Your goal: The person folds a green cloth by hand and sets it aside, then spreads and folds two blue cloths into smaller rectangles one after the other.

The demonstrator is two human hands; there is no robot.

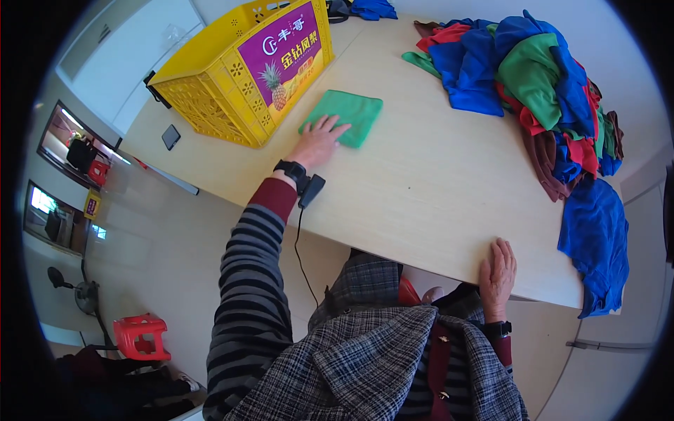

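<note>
Checked jacket (372, 351), near, is cut off; spread left hand (317, 144) partly hides a square green cloth (359, 116); right hand (498, 275) lies flat.

A green cloth (362, 116), folded into a flat four-sided pad, lies beneath the fingers (340, 131) of the left hand (314, 145), its near edge partly covered, the rest spreading beyond and right of them.

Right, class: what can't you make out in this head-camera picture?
All in the head view:
Green cloth: part under the left hand, which hides it.
Crate: its floor, behind its near walls.
Pile: lower cloths, covered by upper ones.
Far blue cloth: cut off by the top edge.
</note>
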